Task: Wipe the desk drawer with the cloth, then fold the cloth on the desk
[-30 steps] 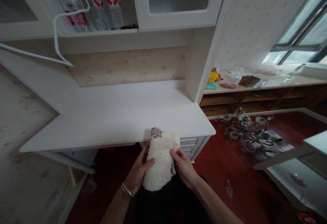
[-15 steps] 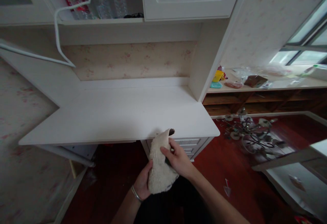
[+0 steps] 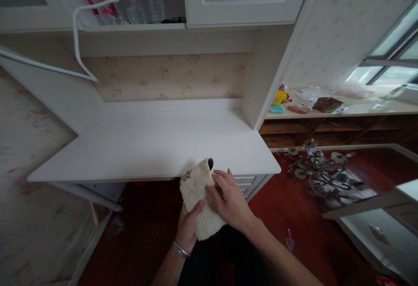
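Cloth points lengthwise toward the counter's front edge; our left fingers clamp it, our right fingers touch its right side, grip unclear.

Wht desk w/ cabinets above; floral wallpaper; dk red floor; window far R, dim light.

The cream cloth swung leftward, its patterned corner reappearing. The left hand moved its thumb inward as the right hand uncurled its fingers.
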### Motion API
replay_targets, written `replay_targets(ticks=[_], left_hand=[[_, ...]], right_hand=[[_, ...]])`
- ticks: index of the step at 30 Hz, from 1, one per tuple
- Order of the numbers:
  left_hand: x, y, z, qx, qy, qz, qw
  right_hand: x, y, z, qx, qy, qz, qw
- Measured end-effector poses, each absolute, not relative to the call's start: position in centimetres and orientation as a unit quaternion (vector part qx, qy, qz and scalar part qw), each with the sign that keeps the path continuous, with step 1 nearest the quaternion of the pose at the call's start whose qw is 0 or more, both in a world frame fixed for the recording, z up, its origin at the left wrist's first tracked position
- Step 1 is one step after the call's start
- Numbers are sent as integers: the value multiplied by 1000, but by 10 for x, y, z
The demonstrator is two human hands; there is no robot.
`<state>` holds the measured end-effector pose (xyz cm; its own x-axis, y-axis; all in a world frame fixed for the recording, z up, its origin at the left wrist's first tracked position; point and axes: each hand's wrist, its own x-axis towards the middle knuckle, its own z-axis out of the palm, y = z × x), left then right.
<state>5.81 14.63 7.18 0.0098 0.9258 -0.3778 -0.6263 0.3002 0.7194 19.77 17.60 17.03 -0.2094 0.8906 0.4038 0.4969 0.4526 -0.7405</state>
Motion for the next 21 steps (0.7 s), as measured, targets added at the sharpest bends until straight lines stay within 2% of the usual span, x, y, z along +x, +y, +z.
replay_targets(ticks=[5, 7, 10, 13, 15, 18, 21], left_hand=[[56, 166, 108, 261, 449, 597, 612], [48, 187, 135, 336, 465, 606, 551], [23, 232, 188, 491, 513, 613, 345], [-2, 282, 233, 624, 550, 543, 116], [-12, 309, 249, 689, 541, 481, 23], [-10, 331, 250, 729, 546, 413, -22], [-1, 342, 237, 766, 516, 384, -5]], right_hand=[[210, 217, 221, -420, -790, 212, 394], [211, 243, 250, -430, -782, 215, 396], [209, 287, 286, -450, -755, 199, 433], [208, 330, 300, -464, -716, 225, 471], [209, 353, 298, -494, -691, 239, 471], [212, 375, 290, -556, -700, 165, 417], [211, 388, 287, -567, -755, 55, 326]])
